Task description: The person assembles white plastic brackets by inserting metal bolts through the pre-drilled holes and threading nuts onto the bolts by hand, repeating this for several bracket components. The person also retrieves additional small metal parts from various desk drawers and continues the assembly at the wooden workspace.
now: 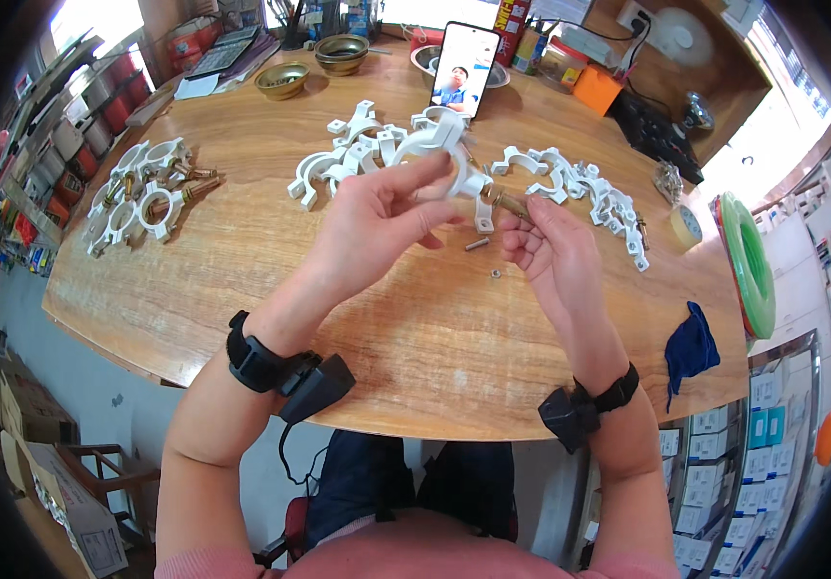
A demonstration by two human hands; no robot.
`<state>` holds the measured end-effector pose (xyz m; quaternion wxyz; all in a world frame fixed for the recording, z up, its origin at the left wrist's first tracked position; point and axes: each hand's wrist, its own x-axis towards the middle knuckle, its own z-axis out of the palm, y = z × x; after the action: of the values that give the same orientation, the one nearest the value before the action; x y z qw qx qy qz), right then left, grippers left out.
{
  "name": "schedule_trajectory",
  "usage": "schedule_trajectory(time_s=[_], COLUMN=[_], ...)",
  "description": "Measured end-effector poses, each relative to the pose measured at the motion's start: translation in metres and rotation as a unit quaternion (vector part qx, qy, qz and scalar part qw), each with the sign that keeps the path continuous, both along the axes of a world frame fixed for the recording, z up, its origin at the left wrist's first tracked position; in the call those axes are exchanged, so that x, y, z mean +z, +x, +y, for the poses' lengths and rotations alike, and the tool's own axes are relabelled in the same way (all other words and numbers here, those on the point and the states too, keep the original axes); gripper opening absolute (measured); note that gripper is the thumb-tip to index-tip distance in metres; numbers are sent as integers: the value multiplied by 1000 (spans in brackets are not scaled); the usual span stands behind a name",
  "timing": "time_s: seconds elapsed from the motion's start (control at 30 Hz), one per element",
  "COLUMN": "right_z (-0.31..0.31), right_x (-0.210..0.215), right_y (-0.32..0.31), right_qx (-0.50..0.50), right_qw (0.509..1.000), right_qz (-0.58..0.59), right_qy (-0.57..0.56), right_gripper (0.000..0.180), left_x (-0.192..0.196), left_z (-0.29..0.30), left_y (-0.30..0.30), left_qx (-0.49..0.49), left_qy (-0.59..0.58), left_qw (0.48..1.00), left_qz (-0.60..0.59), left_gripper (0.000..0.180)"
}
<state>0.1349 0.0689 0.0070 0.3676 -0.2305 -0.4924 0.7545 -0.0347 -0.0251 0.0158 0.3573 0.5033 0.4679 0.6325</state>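
A white pipe clamp (pixel 471 179) is held up above the middle of the table, with a brass-coloured expansion bolt (pixel 506 203) at its lower right end. The thumb and fingers of my right hand (pixel 558 253) pinch that bolt. My left hand (pixel 377 217) has its thumb and forefinger bent around the clamp's left edge; part of the contact is hard to make out. Behind them lies a heap of white clamp parts (pixel 321 166). Below the held piece, a small metal pin (pixel 476 244) and a nut (pixel 496 273) lie on the wood.
At the left of the table (pixel 406 338) are several clamps with bolts (pixel 159 205). More white clamp halves (pixel 570 183) lie at the right. A phone (pixel 462 69) stands at the back near brass bowls (pixel 282 81). Tape (pixel 686 226) and a dark blue cloth (pixel 692 345) lie right.
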Motion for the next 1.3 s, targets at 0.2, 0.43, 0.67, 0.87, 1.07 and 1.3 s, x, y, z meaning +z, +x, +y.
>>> schedule_trajectory(time_s=[0.2, 0.43, 0.67, 0.87, 1.07, 1.3], right_z=[2, -7, -14, -17, -10, -14], right_x=[-2, 9, 11, 20, 17, 15], right_y=[7, 5, 10, 8, 6, 10], right_qx=[-11, 28, 21, -24, -39, -43], right_qw=[997, 998, 1000, 990, 970, 966], right_qz=[51, 49, -11, -40, -79, -88], right_qy=[-54, -25, 16, 134, 226, 241], right_gripper=[23, 23, 23, 23, 20, 16], left_x=[3, 6, 3, 2, 0, -5], left_z=[0, 1, -6, -1, 0, -1], left_y=[-13, -19, -10, -11, -14, -10], left_qx=[144, -103, -84, -64, -55, -91], left_qy=[159, -13, -96, -82, -86, -83], left_qw=[977, 974, 973, 958, 960, 951], left_qz=[-6, -201, -190, -268, -261, -284], left_gripper=[35, 44, 40, 38, 32, 26])
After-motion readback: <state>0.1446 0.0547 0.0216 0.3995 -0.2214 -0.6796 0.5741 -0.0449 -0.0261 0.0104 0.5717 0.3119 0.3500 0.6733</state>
